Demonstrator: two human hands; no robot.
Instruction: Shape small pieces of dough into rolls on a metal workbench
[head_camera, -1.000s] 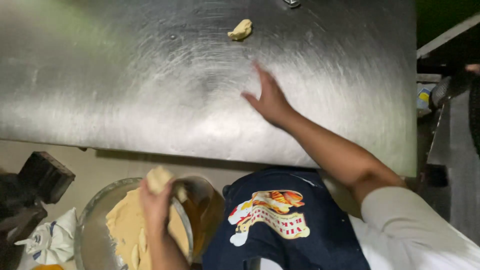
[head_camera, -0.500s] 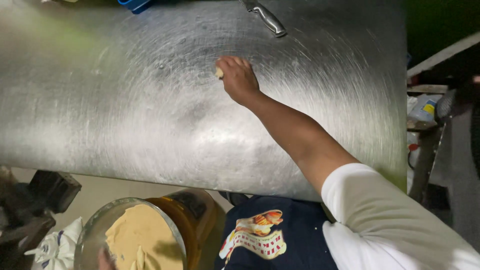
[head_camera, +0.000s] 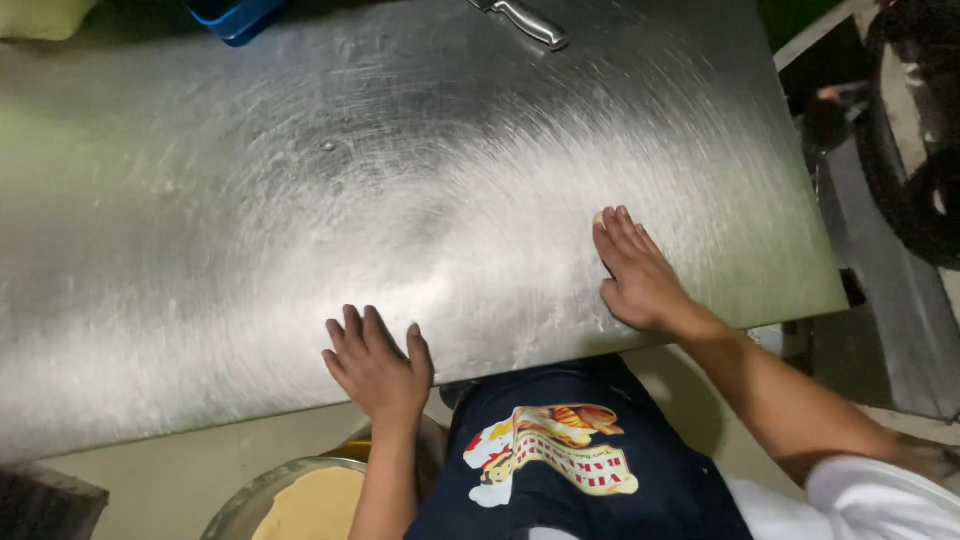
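Steel worktop (head_camera: 300, 200), scratched and shiny, fills most of the frame. Right hand (head_camera: 635, 270) lies flat at right of centre, fingers together and pressed palm-down over a small dough piece (head_camera: 599, 217). Only a pale sliver of it peeks out at the fingertips; the rest is hidden under the palm. Left hand (head_camera: 375, 365) rests flat on the worktop's near edge, lower centre, fingers slightly spread, holding nothing.

Dough looks soft, light and a bit tacky. It likely squashes easily and may stick to bare steel, so my guess is that it handles best under a flat palm, or lifted with a loose fingertip pinch around its sides. No hard squeeze.

Lower left of frame, below the worktop edge: metal bowl (head_camera: 232, 510) with a larger pale dough mass (head_camera: 315, 505) inside, partly covered by the left forearm. Top centre: knife handle (head_camera: 530, 20), steel, lying on the worktop, well apart from both hands. Upper left: blue plastic tub (head_camera: 235, 15), cut off by the frame. Dark apron (head_camera: 570, 470) with a coloured print sits at lower centre. Dark machinery at right edge, too dim to identify.
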